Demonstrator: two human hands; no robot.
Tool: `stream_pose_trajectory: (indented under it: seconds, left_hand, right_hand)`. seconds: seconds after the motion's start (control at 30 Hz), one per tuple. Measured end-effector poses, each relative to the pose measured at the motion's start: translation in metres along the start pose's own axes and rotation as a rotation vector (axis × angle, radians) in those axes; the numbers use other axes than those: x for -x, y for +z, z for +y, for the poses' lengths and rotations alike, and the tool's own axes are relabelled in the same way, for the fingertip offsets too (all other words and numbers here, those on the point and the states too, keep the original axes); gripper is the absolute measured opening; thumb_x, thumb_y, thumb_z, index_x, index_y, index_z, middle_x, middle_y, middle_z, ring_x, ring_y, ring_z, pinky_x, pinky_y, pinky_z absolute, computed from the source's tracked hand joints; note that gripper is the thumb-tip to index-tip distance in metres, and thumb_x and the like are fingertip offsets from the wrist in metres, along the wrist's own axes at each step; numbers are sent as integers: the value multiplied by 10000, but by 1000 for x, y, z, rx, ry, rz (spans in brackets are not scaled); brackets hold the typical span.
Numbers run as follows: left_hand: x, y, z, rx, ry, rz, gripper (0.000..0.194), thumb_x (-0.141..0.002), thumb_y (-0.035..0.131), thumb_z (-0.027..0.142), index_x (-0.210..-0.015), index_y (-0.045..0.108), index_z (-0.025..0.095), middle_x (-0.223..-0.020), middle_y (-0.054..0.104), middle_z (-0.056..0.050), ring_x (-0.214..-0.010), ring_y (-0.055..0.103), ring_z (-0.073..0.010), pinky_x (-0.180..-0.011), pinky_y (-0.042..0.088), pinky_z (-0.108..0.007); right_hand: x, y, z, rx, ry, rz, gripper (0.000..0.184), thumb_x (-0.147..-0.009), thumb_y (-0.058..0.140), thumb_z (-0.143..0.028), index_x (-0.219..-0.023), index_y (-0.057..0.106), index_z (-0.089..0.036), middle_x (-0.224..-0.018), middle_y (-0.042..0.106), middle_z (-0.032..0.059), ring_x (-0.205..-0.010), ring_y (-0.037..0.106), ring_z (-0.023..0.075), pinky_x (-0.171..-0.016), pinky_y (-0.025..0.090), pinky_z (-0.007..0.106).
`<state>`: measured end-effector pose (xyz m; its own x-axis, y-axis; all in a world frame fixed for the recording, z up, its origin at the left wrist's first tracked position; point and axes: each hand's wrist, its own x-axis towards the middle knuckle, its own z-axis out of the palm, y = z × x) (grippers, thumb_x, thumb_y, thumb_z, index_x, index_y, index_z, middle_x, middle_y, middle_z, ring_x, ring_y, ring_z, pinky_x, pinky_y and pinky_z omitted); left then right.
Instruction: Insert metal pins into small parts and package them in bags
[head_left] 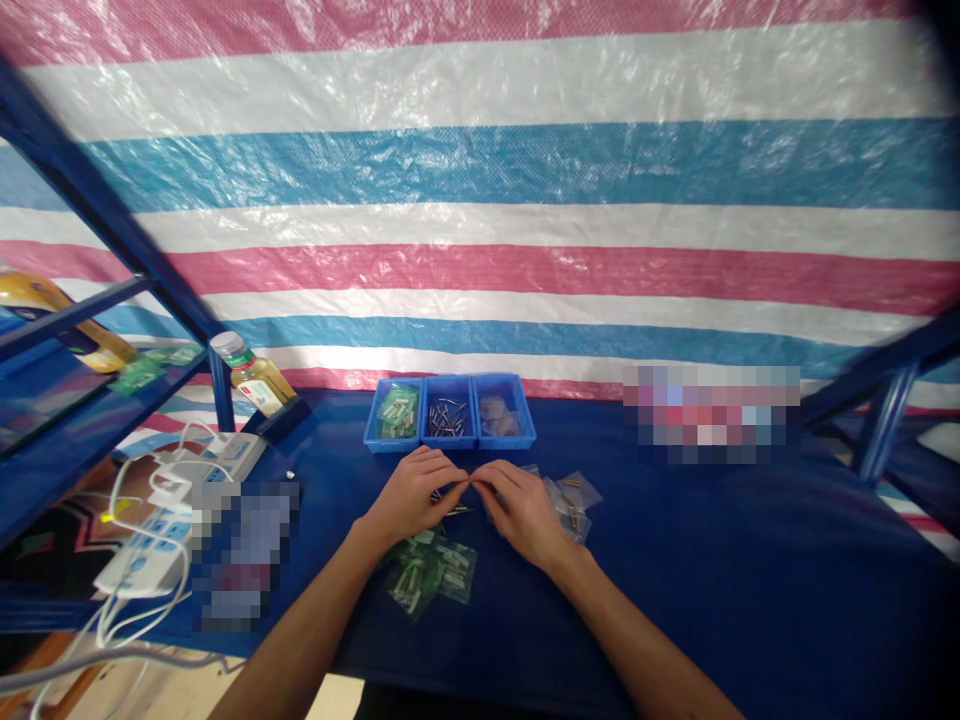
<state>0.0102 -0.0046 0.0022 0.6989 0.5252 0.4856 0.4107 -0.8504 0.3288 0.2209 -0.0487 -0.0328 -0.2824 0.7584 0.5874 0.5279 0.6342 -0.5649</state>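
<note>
The left grip (420, 490) and right grip (531, 512) are pinching narrowly, fingertips meeting; what they're holding I cannot tell. Loose pins (458, 510) are lying just below the left thumb, probably feeling light, stiff and slippery, suiting a mid-shaft pinch; one is pointing sideways, its long axis running roughly left-right.

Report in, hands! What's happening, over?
Left hand, right hand pinched close together; anything held unclear. Loose metal pins by left hand. Green packets nearby, seemingly not blocking.
</note>
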Motion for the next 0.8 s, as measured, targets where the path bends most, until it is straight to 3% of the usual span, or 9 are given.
stream_pose_trajectory:
  seconds: [0.4,0.6,0.8]
  left_hand:
    - [1,3,-1,1,12,27,102,-973,600,193,-955,699,187,-879,731,-49,-820,646,-170,-801,484,-346]
    - [0,1,-3,10,-8,8,140,-994,575,220,-974,707,178,-892,739,-58,-834,649,-171,-802,486,-346]
    - [0,0,-2,8,-9,1,138,-994,579,219,-959,707,180,-868,735,-52,-815,642,-168,-788,478,-343]
  right_hand:
    - [-2,-3,-4,115,52,-46,192,-1071,480,-257,-1015,659,-218,-903,700,60,-830,670,213,-771,526,344]
    - [0,-3,-2,67,47,-41,186,-1045,531,-253,-1207,618,-227,-1025,712,78,-908,682,222,-819,550,354]
    - [-2,-3,-3,71,4,-47,190,-1061,465,-212,-1108,648,-236,-988,707,71,-895,681,210,-816,550,342]
